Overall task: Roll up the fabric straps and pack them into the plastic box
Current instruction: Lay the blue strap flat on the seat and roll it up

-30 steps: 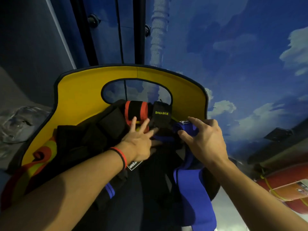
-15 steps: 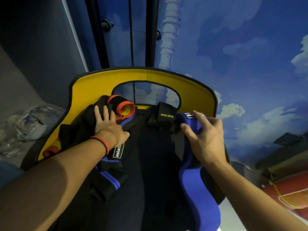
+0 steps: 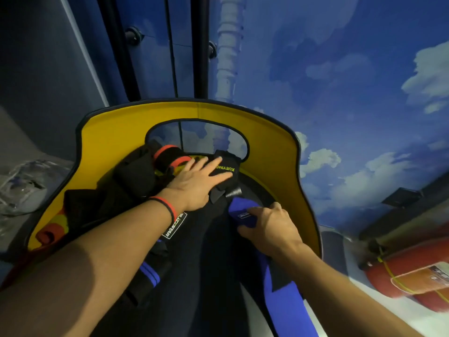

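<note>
Crossing over from the dark heap beside the red-edged roll [image 3: 170,156], the left hand [image 3: 194,183] now lies flat on the black XUEYING strap [image 3: 226,169], its fingers [image 3: 218,166] straight and spread, pressing but gripping nothing. The right hand [image 3: 269,227] has drawn the blue strap [image 3: 243,212] nearer, fingers curled round its rolled end. All the straps lie piled against the yellow panel [image 3: 116,132]. Rolling seems only begun. Clear plastic [image 3: 21,186] sits at the left, but whether it is the box I cannot tell.
</note>
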Available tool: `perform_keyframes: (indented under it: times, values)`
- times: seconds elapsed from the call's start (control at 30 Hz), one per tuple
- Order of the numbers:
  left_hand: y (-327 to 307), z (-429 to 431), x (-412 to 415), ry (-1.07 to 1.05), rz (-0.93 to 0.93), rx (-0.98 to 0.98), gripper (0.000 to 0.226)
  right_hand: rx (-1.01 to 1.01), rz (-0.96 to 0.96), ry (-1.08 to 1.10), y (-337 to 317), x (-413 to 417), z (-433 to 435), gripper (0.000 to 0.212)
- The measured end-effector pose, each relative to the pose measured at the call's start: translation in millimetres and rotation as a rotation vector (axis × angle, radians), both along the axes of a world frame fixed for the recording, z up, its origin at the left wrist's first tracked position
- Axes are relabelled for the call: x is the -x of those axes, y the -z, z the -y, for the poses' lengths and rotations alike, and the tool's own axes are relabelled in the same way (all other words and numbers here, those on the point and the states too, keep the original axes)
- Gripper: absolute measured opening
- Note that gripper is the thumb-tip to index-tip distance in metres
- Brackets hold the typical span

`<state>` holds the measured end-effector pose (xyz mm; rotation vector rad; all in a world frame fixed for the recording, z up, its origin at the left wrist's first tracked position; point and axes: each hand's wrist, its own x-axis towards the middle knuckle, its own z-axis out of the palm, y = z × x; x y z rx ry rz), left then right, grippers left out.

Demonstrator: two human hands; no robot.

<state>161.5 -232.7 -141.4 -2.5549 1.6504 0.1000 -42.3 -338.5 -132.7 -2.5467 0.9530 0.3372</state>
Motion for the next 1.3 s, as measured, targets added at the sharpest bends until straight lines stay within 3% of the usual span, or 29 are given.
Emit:
perform_keyframes:
  times: [0.1, 0.23, 0.3, 0.4, 0.53, 0.63, 0.7, 0.77, 0.87, 0.93, 1.0, 1.1, 1.2, 1.3]
  values:
    - [7, 22, 10, -0.034, -0.134, -0.287, 0.089, 0.001, 0.012, 0.007, 2, -4, 2, 0.056]
    - [17, 34, 8, -0.134, 0.001, -0.306, 0.089, 0.0, 0.027, 0.025, 5, -6, 6, 0.061]
    - [16, 30, 6, -0.122, 0.053, -0.169, 0.083, -0.008, 0.03, 0.024, 7, -6, 7, 0.061]
    - [4, 14, -5, -0.21, -0.041, 0.196, 0.061, -0.014, 0.049, 0.045, 7, -7, 5, 0.062]
    - [-23, -19, -20, -0.467, -0.371, 0.734, 0.032, 0.01, 0.101, 0.045, 4, -13, -3, 0.067]
    - [-37, -52, -43, -0.721, -0.743, 0.928, 0.029, 0.015, 0.095, 0.033, 2, -19, -12, 0.068]
    - [-41, -85, -57, -0.822, -0.832, 0.98, 0.039, 0.02, 0.095, 0.024, 0, -24, -17, 0.069]
    - [-43, -121, -65, -0.852, -0.66, 0.841, 0.06, 0.017, 0.102, 0.027, -3, -29, -23, 0.068]
    - [-46, -162, -63, -0.791, -0.231, 0.426, 0.091, 0.029, 0.116, 0.051, -7, -37, -31, 0.067]
    - [-50, -170, -45, -0.657, 0.082, 0.294, 0.095, 0.035, 0.151, 0.07, -8, -42, -36, 0.064]
    - [-58, -163, -15, -0.371, 0.278, 0.246, 0.085, 0.017, 0.179, 0.101, -8, -46, -38, 0.064]
    - [-54, -148, 29, -0.061, 0.114, -0.124, 0.079, 0.001, 0.196, 0.142, -5, -52, -39, 0.067]
    - [-31, -149, 50, -0.087, 0.069, -0.613, 0.104, 0.005, 0.198, 0.175, 1, -57, -37, 0.061]
    - [-10, -154, 35, -0.142, 0.079, -0.688, 0.104, 0.01, 0.151, 0.21, 10, -60, -34, 0.057]
